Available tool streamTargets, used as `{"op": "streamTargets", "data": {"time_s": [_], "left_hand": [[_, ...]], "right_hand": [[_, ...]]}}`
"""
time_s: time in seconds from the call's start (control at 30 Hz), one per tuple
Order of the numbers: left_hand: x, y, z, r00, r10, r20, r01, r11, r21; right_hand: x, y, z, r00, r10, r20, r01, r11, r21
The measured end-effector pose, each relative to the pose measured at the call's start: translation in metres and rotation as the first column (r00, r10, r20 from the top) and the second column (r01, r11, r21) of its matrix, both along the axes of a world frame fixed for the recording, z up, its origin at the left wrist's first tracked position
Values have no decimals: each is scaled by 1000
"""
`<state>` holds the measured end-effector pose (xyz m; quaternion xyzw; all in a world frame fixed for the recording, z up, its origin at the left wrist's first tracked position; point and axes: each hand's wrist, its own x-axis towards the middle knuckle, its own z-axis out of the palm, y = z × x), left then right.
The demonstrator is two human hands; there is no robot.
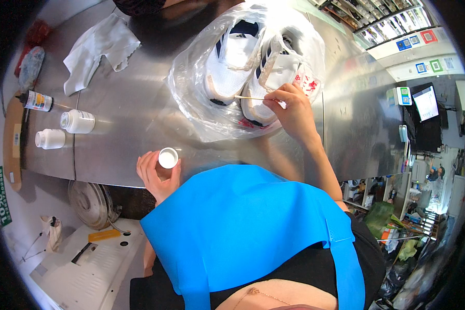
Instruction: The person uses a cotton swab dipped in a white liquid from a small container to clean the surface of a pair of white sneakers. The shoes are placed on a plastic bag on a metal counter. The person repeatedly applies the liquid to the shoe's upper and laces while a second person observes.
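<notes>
My left hand holds a small white cup, its open top facing up, near the table's front edge. Between the fingertips of my right hand is a thin stick, perhaps a cotton swab. Its tip is at the toe of the left white sneaker; whether it touches is unclear. Beside that shoe lies the right white sneaker, under my right hand. Both have dark stripes and rest on a clear plastic bag with red print, which partly wraps them.
Two white bottles and a dark-capped bottle stand or lie at the left of the metal table. A white cloth lies behind them. A monitor is at the far right.
</notes>
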<state>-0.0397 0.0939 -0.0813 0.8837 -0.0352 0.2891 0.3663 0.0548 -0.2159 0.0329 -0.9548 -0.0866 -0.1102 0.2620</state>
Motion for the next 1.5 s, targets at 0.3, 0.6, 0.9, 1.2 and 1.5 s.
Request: {"op": "streamTargets", "data": {"time_s": [0.3, 0.6, 0.9, 1.2, 1.5], "left_hand": [[-2, 1, 0, 1000, 0, -15, -1, 1000, -4], [0, -3, -1, 999, 7, -31, -8, 999, -36], [-6, 3, 12, 999, -21, -39, 19, 999, -51], [33, -14, 53, 971, -197, 133, 190, 980, 59], [32, -20, 64, 971, -199, 133, 196, 980, 33]], "right_hand": [[11, -14, -11, 997, -51, 59, 52, 999, -10], [9, -11, -9, 997, -51, 56, 51, 999, 5], [1, -7, -1, 999, 21, 25, -24, 989, 147], [-35, 58, 26, 889, 437, 138, -457, 863, 214], [-29, 77, 24, 809, 520, 276, -519, 851, -81]]}}
